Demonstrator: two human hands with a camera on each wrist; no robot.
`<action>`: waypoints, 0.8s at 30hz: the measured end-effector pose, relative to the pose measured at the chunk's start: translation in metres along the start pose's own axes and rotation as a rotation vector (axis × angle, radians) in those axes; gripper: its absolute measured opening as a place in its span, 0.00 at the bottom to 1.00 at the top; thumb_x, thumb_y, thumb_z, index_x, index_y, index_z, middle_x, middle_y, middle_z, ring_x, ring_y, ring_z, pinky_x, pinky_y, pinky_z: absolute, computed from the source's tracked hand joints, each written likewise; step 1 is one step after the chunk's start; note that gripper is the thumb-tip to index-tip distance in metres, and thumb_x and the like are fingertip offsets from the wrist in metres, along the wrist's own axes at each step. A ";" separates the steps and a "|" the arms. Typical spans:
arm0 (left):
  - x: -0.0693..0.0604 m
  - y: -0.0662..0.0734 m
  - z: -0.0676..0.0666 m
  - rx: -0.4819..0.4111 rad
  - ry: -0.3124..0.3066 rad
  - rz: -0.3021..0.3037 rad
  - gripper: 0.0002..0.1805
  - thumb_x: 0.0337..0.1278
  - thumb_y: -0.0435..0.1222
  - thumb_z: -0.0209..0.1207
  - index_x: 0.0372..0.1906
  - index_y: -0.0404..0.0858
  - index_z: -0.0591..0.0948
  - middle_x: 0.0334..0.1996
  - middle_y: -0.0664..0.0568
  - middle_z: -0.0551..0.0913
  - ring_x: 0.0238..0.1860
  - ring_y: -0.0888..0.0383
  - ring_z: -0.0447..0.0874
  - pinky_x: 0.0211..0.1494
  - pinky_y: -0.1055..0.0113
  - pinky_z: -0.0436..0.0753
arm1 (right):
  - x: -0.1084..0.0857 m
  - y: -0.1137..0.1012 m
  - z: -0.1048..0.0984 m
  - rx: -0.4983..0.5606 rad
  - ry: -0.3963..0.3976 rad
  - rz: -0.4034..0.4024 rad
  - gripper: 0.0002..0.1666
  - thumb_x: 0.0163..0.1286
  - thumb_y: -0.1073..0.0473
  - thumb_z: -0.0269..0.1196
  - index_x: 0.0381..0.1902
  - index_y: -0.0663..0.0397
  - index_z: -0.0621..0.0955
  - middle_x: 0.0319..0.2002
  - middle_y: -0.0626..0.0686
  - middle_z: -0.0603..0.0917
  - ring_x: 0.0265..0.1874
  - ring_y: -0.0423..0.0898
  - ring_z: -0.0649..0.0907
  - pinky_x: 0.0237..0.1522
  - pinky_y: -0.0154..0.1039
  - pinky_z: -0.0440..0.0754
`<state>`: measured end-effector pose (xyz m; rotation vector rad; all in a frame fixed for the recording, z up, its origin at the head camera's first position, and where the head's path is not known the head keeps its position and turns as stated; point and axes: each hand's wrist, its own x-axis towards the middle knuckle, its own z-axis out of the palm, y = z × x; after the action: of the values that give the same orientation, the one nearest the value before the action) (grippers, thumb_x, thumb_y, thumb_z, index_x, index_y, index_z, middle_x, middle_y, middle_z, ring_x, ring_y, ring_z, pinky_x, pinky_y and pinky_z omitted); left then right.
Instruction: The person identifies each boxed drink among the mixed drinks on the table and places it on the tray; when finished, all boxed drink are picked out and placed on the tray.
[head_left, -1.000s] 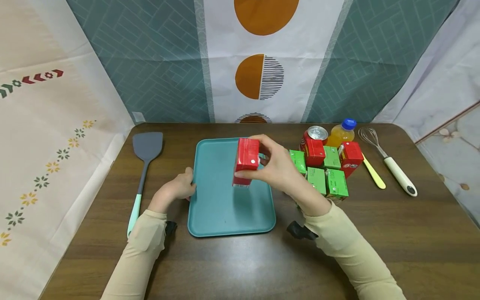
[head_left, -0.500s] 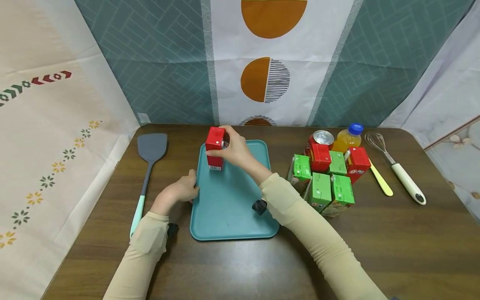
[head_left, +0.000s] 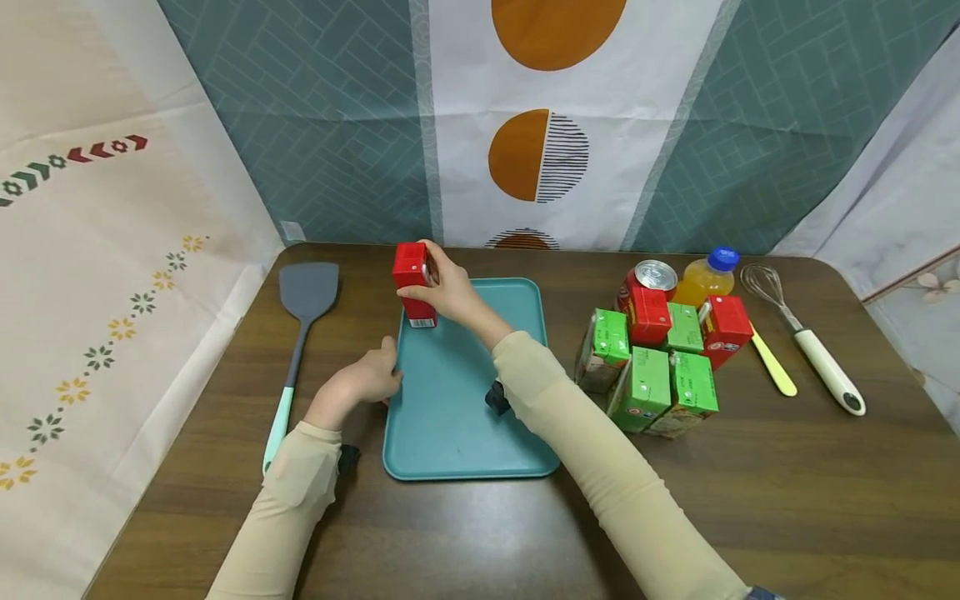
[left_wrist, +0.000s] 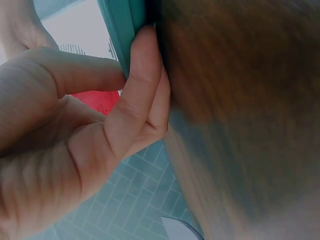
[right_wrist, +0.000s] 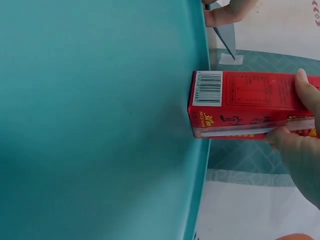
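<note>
A teal tray (head_left: 468,408) lies on the wooden table. My left hand (head_left: 367,375) pinches its left rim; the left wrist view shows thumb and fingers (left_wrist: 142,75) at the tray's edge. With my right hand (head_left: 453,296) I grip a red drink carton (head_left: 412,279) by its upper part, at the tray's far left corner. The carton stands upright with its barcode low on the near side. In the right wrist view the base of the carton (right_wrist: 250,90) is at the tray; whether it touches the surface I cannot tell.
Right of the tray stand green cartons (head_left: 648,383), red cartons (head_left: 726,325), a can (head_left: 655,275) and a juice bottle (head_left: 708,279). Beyond them lie a yellow-handled utensil (head_left: 776,367) and a whisk (head_left: 825,367). A grey spatula (head_left: 308,292) lies left. Cloth hangs behind the table.
My right hand has carried the red carton leftward and away from me, from over the tray's middle to its far left corner. My left hand stays at the tray's left rim.
</note>
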<state>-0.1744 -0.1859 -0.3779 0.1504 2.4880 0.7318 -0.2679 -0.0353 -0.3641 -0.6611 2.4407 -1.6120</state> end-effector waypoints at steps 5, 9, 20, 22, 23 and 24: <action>0.000 0.000 0.001 0.002 -0.008 -0.004 0.22 0.65 0.28 0.45 0.56 0.21 0.52 0.25 0.40 0.77 0.22 0.54 0.82 0.27 0.66 0.76 | 0.000 0.003 0.001 -0.025 -0.015 0.006 0.47 0.60 0.52 0.66 0.71 0.45 0.54 0.65 0.52 0.67 0.64 0.46 0.68 0.59 0.40 0.72; -0.001 -0.001 0.000 -0.003 -0.008 -0.005 0.23 0.65 0.28 0.45 0.57 0.20 0.51 0.25 0.40 0.77 0.23 0.53 0.82 0.27 0.65 0.77 | -0.005 0.003 -0.001 -0.114 -0.007 0.000 0.54 0.58 0.48 0.67 0.74 0.44 0.48 0.69 0.51 0.63 0.65 0.47 0.66 0.60 0.45 0.71; 0.001 -0.002 -0.001 0.013 -0.005 0.012 0.22 0.65 0.28 0.45 0.56 0.19 0.51 0.31 0.35 0.77 0.24 0.53 0.82 0.28 0.64 0.78 | -0.063 -0.044 -0.029 -0.234 -0.003 -0.107 0.52 0.57 0.49 0.68 0.73 0.45 0.52 0.70 0.49 0.58 0.67 0.46 0.61 0.62 0.46 0.69; 0.000 -0.002 -0.001 0.015 -0.002 0.022 0.22 0.65 0.28 0.45 0.55 0.20 0.52 0.31 0.35 0.77 0.24 0.53 0.82 0.28 0.64 0.78 | -0.082 -0.052 -0.037 -0.252 -0.012 -0.138 0.52 0.57 0.49 0.68 0.72 0.46 0.53 0.70 0.49 0.58 0.66 0.45 0.62 0.61 0.47 0.69; 0.000 -0.002 -0.001 0.015 -0.002 0.028 0.21 0.65 0.28 0.44 0.55 0.19 0.52 0.31 0.35 0.77 0.24 0.53 0.82 0.28 0.64 0.78 | -0.092 -0.055 -0.042 -0.263 -0.017 -0.153 0.51 0.57 0.49 0.68 0.72 0.46 0.53 0.70 0.48 0.58 0.66 0.45 0.62 0.61 0.48 0.69; 0.000 -0.002 0.000 0.014 -0.004 0.031 0.22 0.65 0.28 0.44 0.55 0.19 0.52 0.32 0.34 0.77 0.24 0.53 0.82 0.28 0.64 0.77 | -0.102 -0.058 -0.047 -0.274 -0.016 -0.163 0.51 0.57 0.48 0.68 0.72 0.44 0.53 0.70 0.47 0.58 0.67 0.44 0.61 0.62 0.49 0.68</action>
<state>-0.1745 -0.1881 -0.3787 0.1958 2.4924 0.7263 -0.1766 0.0293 -0.3044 -0.9314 2.6838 -1.3254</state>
